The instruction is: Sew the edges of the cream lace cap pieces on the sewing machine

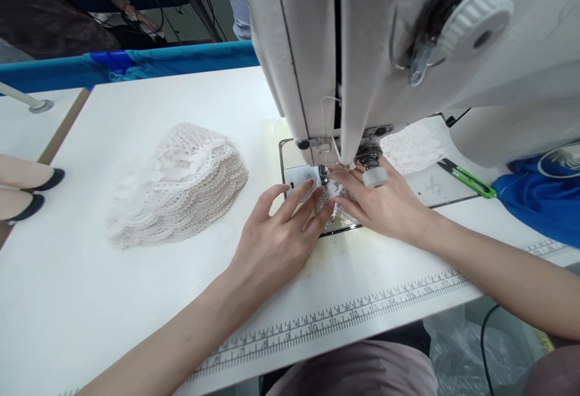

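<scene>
A small piece of white lace lies under the presser foot of a sewing machine. My left hand rests to its left, fingers spread and fingertips down on the plate and the lace edge. On the other side my right hand lies with outstretched fingers flat on the lace, close to the needle; its thumb is hard to make out. Behind that hand, another white lace piece lies partly under the machine arm. A stack of white and beige lace pieces sits at left.
Green thread snips and a blue cloth lie at right. A printed ruler runs along the front edge of the white table. Pale rods with black ends reach in at left. A striped sleeve shows beyond the blue edge.
</scene>
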Action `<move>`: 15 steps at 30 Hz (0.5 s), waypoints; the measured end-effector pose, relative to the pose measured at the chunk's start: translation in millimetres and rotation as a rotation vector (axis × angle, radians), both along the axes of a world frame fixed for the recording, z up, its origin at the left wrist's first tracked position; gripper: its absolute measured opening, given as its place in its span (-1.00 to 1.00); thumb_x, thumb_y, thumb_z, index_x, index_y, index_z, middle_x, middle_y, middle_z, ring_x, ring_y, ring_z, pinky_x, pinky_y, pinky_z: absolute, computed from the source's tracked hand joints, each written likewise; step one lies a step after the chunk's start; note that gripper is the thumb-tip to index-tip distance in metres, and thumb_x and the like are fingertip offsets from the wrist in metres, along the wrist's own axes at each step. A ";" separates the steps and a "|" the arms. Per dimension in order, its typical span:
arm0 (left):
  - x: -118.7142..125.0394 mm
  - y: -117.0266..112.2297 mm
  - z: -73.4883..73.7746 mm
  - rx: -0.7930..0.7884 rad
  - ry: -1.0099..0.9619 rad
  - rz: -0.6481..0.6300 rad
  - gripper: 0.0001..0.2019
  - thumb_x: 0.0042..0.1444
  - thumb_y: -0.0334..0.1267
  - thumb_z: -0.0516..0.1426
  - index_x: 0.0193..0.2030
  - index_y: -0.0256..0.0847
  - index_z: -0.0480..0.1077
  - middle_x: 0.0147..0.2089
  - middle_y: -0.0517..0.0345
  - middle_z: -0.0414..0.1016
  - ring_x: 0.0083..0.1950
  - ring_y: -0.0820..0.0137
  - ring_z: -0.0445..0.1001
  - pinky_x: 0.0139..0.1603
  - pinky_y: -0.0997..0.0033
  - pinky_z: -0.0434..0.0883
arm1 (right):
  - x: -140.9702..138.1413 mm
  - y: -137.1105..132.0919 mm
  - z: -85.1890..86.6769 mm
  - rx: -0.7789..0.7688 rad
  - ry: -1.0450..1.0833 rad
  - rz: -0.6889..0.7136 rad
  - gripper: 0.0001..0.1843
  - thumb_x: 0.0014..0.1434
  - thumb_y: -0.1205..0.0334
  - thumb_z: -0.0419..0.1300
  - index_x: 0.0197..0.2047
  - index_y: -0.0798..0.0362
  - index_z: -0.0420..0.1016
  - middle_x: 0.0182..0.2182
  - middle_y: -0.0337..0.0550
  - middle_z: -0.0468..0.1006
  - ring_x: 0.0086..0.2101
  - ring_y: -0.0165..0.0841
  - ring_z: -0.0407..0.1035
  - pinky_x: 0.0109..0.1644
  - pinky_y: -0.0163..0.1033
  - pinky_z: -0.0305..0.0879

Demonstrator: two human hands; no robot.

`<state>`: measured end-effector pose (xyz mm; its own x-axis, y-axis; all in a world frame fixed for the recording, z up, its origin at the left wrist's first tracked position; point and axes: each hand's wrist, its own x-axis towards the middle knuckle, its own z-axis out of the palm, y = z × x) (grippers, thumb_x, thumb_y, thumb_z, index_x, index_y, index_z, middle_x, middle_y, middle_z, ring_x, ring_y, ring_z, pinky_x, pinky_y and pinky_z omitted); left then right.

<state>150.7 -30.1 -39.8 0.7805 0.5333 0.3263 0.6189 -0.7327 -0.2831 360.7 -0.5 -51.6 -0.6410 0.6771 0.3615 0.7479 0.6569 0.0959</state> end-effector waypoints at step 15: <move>1.7 -0.9 -6.0 0.028 -0.108 0.012 -0.69 0.20 -0.47 0.07 0.08 -0.33 0.41 0.06 -0.04 0.54 0.15 0.17 0.46 0.10 0.06 0.27 | -0.5 -6.6 2.7 0.057 0.172 0.174 -0.72 0.23 0.49 -0.01 -0.19 0.15 0.53 -0.25 -0.12 0.62 -0.26 -0.33 0.42 -0.13 -0.19 0.28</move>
<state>152.4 -30.9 -45.8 0.7337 0.5317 0.4230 0.6555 -0.7178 -0.2347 360.3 -7.2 -48.9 -0.6717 0.5376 0.5096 0.6326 0.7743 0.0170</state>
